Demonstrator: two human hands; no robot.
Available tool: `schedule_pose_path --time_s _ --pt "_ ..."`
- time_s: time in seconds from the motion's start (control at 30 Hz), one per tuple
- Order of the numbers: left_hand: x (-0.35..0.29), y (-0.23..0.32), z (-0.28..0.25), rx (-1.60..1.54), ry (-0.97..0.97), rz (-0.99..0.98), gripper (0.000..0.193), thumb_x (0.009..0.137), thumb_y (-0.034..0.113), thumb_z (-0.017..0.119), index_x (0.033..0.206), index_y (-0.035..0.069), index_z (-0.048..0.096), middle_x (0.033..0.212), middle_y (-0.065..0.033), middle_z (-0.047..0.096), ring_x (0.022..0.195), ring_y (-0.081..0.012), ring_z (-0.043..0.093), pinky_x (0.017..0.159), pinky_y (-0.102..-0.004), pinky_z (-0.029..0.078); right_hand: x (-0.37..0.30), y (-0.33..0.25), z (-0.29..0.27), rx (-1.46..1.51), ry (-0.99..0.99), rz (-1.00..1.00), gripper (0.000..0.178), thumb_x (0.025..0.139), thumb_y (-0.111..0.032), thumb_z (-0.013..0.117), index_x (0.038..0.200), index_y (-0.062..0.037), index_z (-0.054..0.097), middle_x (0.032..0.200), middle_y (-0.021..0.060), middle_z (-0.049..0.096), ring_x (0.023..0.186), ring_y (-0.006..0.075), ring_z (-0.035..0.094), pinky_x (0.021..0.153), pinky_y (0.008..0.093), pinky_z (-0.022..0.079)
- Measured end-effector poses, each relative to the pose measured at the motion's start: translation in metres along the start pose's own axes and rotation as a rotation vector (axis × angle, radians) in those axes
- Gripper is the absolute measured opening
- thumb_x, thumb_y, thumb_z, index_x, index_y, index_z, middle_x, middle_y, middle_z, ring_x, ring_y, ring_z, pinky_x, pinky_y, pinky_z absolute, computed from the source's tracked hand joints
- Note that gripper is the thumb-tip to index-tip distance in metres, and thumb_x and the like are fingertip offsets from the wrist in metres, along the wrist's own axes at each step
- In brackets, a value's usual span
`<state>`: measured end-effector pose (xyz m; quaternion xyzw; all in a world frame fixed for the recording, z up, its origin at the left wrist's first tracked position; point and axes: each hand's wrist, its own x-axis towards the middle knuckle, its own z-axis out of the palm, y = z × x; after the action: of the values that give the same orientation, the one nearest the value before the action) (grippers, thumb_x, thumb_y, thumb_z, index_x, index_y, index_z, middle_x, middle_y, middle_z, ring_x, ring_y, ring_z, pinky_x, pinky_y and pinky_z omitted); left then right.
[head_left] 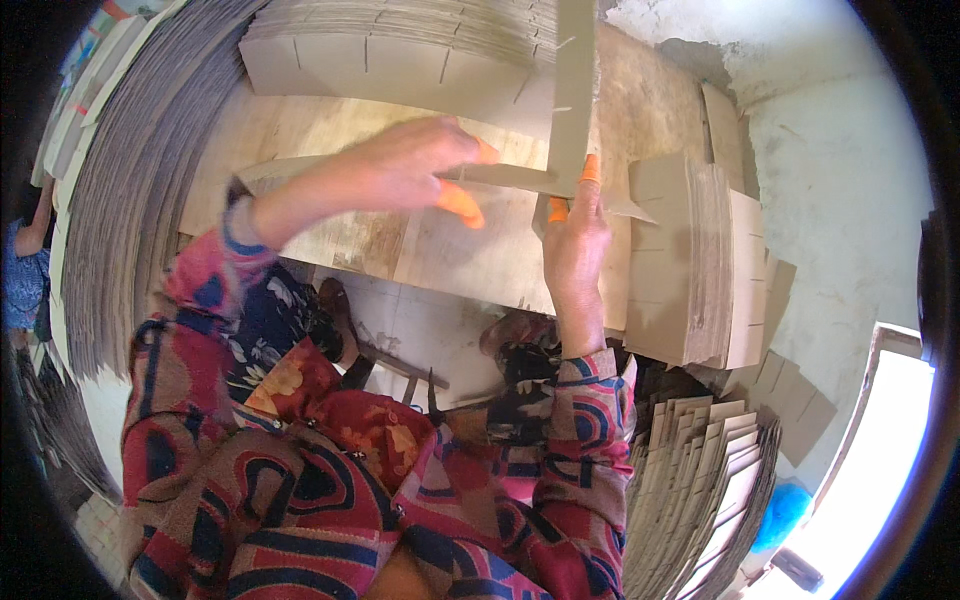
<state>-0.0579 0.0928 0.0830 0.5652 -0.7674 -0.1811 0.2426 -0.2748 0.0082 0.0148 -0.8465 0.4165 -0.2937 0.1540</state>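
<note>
My right hand [578, 240], with orange finger covers on its thumb and a finger, pinches an upright slotted cardboard strip [573, 90] near its lower end. There it meets a second cardboard strip [510, 177] that runs left across the wooden table. Around this second strip, my left hand [425, 165] has its orange-covered thumb and finger spread apart. The left hand is slightly blurred, and its other fingers are partly hidden.
A stack of slotted cardboard pieces [400, 65] lies along the table's [440, 245] far side. More cardboard stacks stand at its right [665, 270], at far left [150, 180], and at lower right [700, 490]. A person's sleeve [28, 275] shows at the left rim.
</note>
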Motion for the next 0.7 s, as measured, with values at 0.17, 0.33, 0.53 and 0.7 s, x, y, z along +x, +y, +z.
schedule_pose_path --time_s 0.17,0.33,0.53,0.7 --pt "0.027 -0.041 -0.025 0.333 0.083 0.084 0.061 0.068 0.035 0.078 0.112 -0.002 0.057 0.099 -0.0166 0.059 0.098 -0.0326 0.056 0.081 -0.04 0.046 -0.003 0.011 -0.007 -0.053 0.018 0.105 0.072 0.087 -0.004 0.056 0.147 -0.0101 0.017 0.119 0.0217 0.056 0.085 0.0429 0.062 0.067 0.0472 0.054" --pt "0.082 -0.091 -0.016 0.567 -0.075 -0.212 0.062 0.069 0.028 0.079 0.115 0.0 0.05 0.102 -0.0147 0.057 0.105 -0.0305 0.051 0.084 -0.0392 0.045 0.0 -0.01 0.001 0.049 0.019 0.091 0.08 0.082 0.006 0.057 0.149 -0.0099 0.016 0.119 0.0227 0.058 0.091 0.0396 0.063 0.072 0.0417 0.053" --pt "0.111 -0.134 0.039 0.673 0.215 -0.168 0.05 0.071 0.016 0.074 0.114 0.003 0.052 0.103 -0.0124 0.056 0.106 -0.027 0.05 0.089 -0.0401 0.042 0.001 -0.019 -0.006 0.137 -0.034 0.231 0.083 0.082 0.009 0.057 0.15 -0.0141 0.015 0.12 0.0215 0.059 0.097 0.037 0.062 0.081 0.039 0.05" --pt "0.111 -0.142 0.044 0.685 0.26 -0.111 0.031 0.068 0.005 0.066 0.098 0.004 0.058 0.096 -0.011 0.06 0.103 -0.027 0.052 0.085 -0.038 0.045 -0.001 -0.015 -0.004 0.164 0.029 0.133 0.082 0.084 0.007 0.057 0.15 -0.0157 0.015 0.123 0.0186 0.059 0.101 0.0338 0.062 0.084 0.037 0.049"
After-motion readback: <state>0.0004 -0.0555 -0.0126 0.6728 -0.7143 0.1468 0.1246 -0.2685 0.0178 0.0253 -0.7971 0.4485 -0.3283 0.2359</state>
